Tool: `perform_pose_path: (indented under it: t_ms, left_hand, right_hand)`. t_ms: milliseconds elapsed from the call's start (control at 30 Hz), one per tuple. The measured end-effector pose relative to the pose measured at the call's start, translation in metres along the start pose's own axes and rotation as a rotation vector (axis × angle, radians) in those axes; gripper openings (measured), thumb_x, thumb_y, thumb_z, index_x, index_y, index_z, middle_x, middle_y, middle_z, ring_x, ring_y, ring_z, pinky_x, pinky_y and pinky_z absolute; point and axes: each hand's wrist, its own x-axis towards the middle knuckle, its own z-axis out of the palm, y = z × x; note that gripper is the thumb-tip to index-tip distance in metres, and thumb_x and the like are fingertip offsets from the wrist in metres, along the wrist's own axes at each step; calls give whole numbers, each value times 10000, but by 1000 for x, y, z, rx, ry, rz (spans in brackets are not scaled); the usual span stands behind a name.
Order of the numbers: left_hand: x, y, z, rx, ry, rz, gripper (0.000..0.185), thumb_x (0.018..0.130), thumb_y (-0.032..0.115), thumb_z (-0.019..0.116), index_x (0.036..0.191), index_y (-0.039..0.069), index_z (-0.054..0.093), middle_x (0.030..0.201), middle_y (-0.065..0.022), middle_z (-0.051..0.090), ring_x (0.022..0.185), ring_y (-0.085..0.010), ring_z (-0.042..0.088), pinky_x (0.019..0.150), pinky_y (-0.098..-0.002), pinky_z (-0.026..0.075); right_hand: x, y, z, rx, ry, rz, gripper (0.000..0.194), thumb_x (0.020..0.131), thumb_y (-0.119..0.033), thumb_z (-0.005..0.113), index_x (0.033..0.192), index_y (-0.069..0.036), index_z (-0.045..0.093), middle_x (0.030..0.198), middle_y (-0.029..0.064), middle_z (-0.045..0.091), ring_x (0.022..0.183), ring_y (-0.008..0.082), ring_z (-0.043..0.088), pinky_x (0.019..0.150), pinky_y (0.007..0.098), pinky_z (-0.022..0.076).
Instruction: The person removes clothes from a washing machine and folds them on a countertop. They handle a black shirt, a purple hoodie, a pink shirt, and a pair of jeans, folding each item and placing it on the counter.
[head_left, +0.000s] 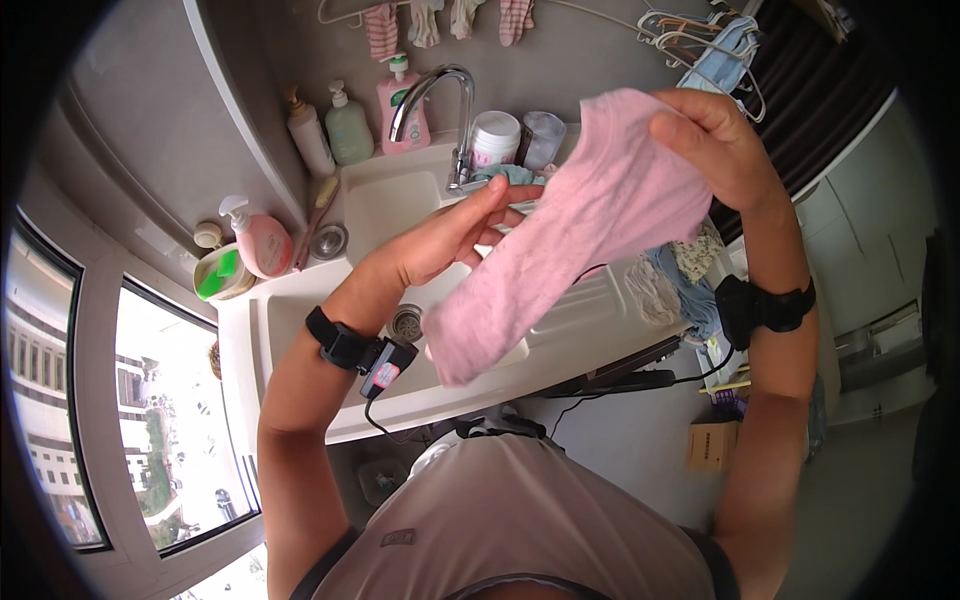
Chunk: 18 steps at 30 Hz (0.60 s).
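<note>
My right hand (712, 150) pinches a small pink cloth garment (570, 217) by its upper edge, between thumb and fingers. The garment hangs slantwise above the white double-basin laundry sink (480, 401), and a sleeve-like part reaches down to the left. Beside its left edge is my left hand (457, 232), thumb and fingers apart. Some of the left fingertips meet or pass behind the cloth; whether they touch it is unclear. Below, the metal drain (407, 322) shows in the basin. Black straps with small devices circle both forearms.
A chrome faucet (457, 82) arches behind the hands. Pump bottles (349, 127), a white lidded tub (495, 137) and a clear cup (541, 139) line the back. Damp-looking clothes (679, 285) lie at the sink's right. Hangers (697, 45) and small socks (382, 30) hang above.
</note>
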Motion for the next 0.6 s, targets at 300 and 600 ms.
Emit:
perform_pose_path:
  t_ms: [300,600]
  left_hand:
    - [-32,12,6,272,298,68,274,981,352,650,943,90,718,770,94,558,672,-28,469,603,-218,386]
    - [-40,71,5,532,618,423,333,1020,382,579,923,81,683,749,105,513,690,-17,438,613,-208,372]
  right_hand:
    - [13,4,-13,-227,224,17,307,1004,-217,607,1175,30,671,1010,5,688,931,52,575,861,224,474]
    - [-5,21,-58,-286,185,53,265,1031,-229,564,1106,6,661,918,-68,579,875,11,495,797,186,415]
